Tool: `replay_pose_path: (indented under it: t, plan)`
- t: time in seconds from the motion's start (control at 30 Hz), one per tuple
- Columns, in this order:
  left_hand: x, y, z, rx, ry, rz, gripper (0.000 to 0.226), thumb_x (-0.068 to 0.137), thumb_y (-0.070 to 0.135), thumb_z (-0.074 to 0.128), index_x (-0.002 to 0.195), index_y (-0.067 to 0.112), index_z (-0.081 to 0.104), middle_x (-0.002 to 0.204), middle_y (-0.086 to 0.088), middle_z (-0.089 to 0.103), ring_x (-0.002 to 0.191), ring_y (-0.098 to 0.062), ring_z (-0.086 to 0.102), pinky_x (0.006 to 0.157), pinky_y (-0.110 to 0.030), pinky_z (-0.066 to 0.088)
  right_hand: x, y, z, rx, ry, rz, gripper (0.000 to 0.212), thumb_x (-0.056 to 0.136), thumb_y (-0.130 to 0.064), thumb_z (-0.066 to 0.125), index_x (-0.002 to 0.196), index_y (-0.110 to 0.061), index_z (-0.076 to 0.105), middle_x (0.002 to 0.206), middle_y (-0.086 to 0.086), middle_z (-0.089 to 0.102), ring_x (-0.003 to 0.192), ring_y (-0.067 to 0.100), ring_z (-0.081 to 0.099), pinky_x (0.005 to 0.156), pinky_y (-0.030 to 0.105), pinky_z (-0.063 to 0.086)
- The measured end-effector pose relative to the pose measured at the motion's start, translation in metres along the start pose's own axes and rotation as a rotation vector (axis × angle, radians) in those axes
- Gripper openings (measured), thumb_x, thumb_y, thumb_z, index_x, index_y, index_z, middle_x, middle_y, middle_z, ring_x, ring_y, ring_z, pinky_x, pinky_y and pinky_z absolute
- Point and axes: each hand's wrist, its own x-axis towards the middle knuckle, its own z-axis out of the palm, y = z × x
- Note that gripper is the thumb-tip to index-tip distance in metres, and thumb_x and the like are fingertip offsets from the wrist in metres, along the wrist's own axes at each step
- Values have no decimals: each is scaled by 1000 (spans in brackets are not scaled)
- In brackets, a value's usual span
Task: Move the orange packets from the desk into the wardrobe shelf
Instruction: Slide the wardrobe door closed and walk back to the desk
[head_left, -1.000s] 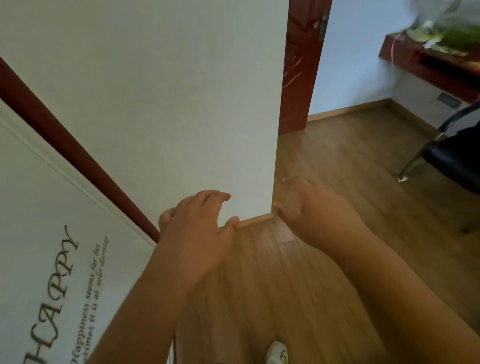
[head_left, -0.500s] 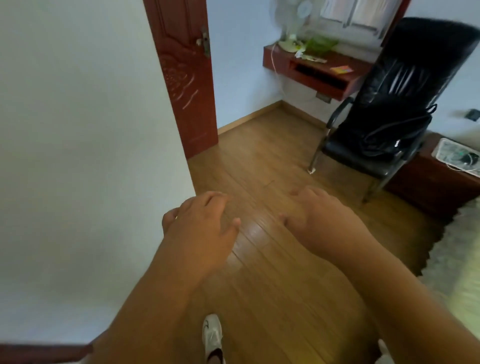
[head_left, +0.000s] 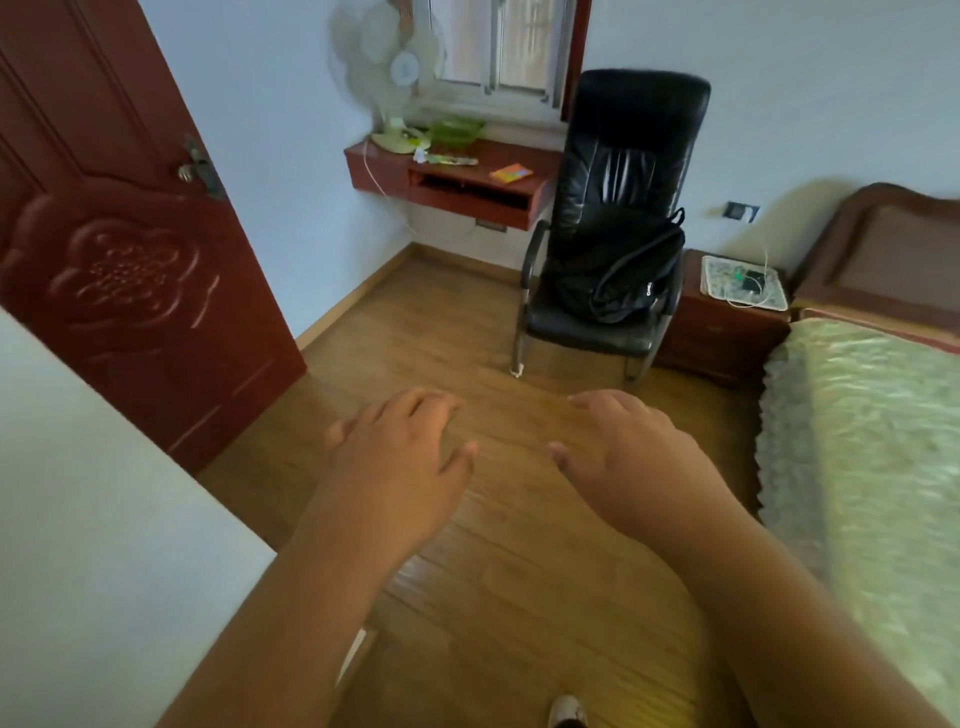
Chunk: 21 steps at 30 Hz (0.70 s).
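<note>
An orange packet lies flat on the red wall-mounted desk under the window, far across the room. My left hand hovers palm down over the wooden floor, fingers loosely spread and holding nothing. My right hand hangs beside it at the same height, also spread with nothing in it. Both hands are far from the desk. No wardrobe shelf shows in this view.
A black office chair with a black backpack stands before the desk's right end. A dark red door is at left, a white panel at lower left. A bed and nightstand are at right. A fan and green items sit on the desk.
The view has swung right, away from the white panel with lettering, toward the desk, chair and bed. Both hands stay spread and hold nothing throughout.
</note>
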Motion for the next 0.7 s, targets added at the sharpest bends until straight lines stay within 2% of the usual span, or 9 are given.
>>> replay_pose_path:
  t: [0.1, 0.3, 0.53, 0.7]
  plan:
    - [47, 0, 1, 14, -11, 13, 51, 100, 58, 38, 148, 44, 32, 154, 20, 37, 143, -6, 32, 117, -43, 23, 45, 6, -5, 18, 20, 33, 70, 96, -63, 54, 157, -35, 34, 162, -8, 40, 147, 20, 43, 118, 48, 43]
    - [151, 11, -3, 30, 25, -27, 50, 99, 60, 38, 146, 47, 32, 151, 23, 38, 141, -4, 33, 116, -42, 24, 158, 18, -26, 48, 28, -23, 70, 96, -62, 55, 157, -35, 35, 162, -7, 40, 147, 20, 42, 117, 48, 43]
    - [256, 13, -19, 38, 89, -179, 49, 100, 60, 37, 147, 46, 34, 153, 22, 36, 143, -6, 30, 118, -43, 20, 288, 11, -63, 36, 28, -164, 69, 97, -62, 54, 157, -33, 35, 160, -9, 42, 147, 20, 42, 119, 47, 40]
    - [309, 1, -18, 6, 49, -247, 49, 100, 59, 37, 147, 46, 32, 155, 21, 34, 145, -6, 28, 117, -44, 20, 352, 5, -70, -3, -9, -199, 70, 96, -65, 53, 157, -35, 34, 160, -11, 43, 147, 19, 43, 119, 48, 41]
